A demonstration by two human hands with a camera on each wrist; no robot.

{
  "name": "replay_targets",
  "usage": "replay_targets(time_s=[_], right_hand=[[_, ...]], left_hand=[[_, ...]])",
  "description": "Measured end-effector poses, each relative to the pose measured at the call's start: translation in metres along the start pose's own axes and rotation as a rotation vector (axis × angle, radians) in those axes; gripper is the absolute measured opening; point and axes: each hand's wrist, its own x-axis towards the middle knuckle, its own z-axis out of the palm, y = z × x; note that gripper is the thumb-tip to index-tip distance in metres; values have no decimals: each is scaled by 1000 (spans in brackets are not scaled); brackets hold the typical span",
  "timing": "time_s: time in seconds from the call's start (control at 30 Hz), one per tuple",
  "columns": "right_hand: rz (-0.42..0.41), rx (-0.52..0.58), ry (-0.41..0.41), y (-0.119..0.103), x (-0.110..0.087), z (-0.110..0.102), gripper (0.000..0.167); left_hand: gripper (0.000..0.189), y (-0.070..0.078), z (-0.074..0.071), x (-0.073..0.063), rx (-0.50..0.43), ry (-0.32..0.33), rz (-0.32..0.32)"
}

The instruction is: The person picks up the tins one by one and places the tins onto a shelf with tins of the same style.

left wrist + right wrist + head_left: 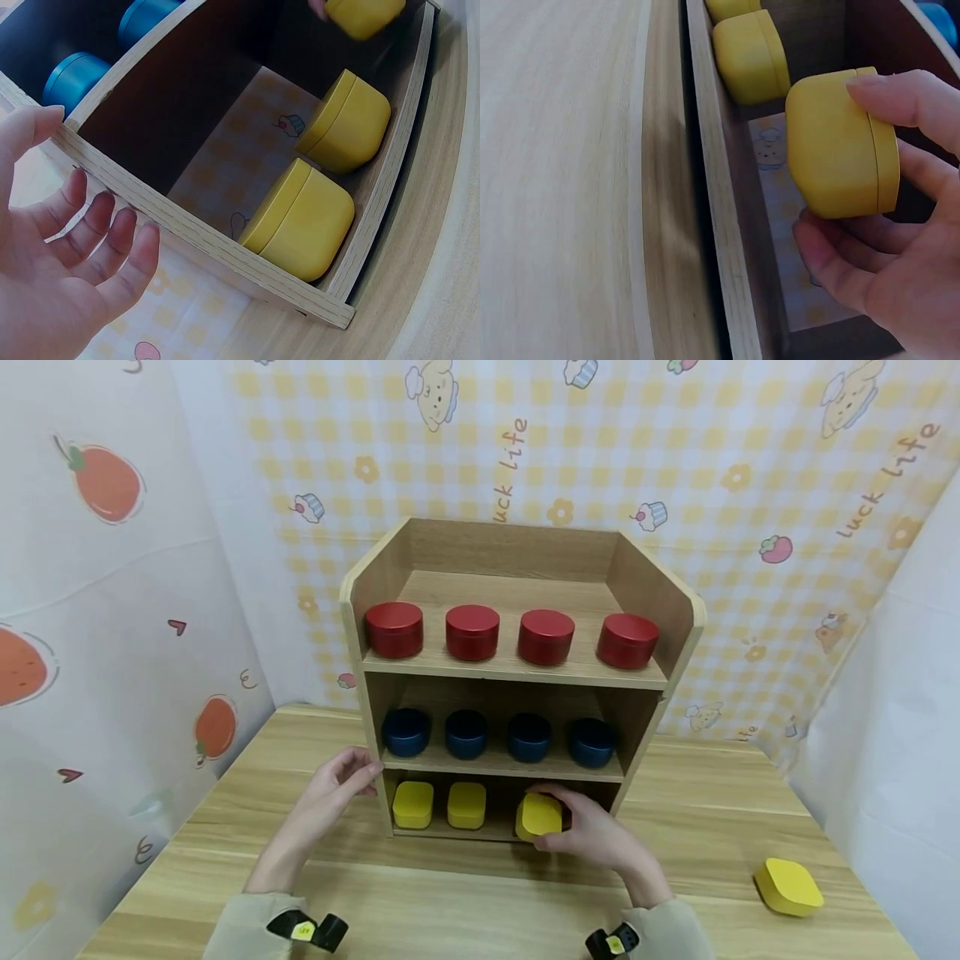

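My right hand (pixel 588 831) grips a yellow square tin (pixel 540 817) by its sides at the front of the bottom shelf. In the right wrist view the thumb and fingers wrap round that tin (pixel 840 146), near the lid. Two more yellow tins, the left one (pixel 412 805) and the middle one (pixel 467 806), stand on the same shelf. My left hand (pixel 337 789) is at the left side of the wooden shelf unit (pixel 351 610), thumb at its edge. In the left wrist view its fingers (pixel 112 225) are loosely bent and hold nothing.
Several red round tins (pixel 472 633) line the top shelf, and several blue round tins (pixel 466 734) the middle one. Another yellow tin (pixel 789 887) lies on the wooden table (pixel 465 902) at the far right. Patterned cloth (pixel 480 468) hangs behind the unit.
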Motion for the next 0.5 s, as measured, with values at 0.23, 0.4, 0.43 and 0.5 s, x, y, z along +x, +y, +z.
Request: replay_targets(time_s=[0.23,0.4,0.43,0.5], right_hand=[[59,36,32,5,16,6,66],[67,29,25,9,24,12,66],[68,24,20,10,25,14,66],[83,21,15,9,27,16,66]], left_hand=[[34,0,0,1,12,3,2],[34,-1,0,1,19,6,0],[34,-1,0,1,18,6,-1],[33,0,0,1,14,6,-2]])
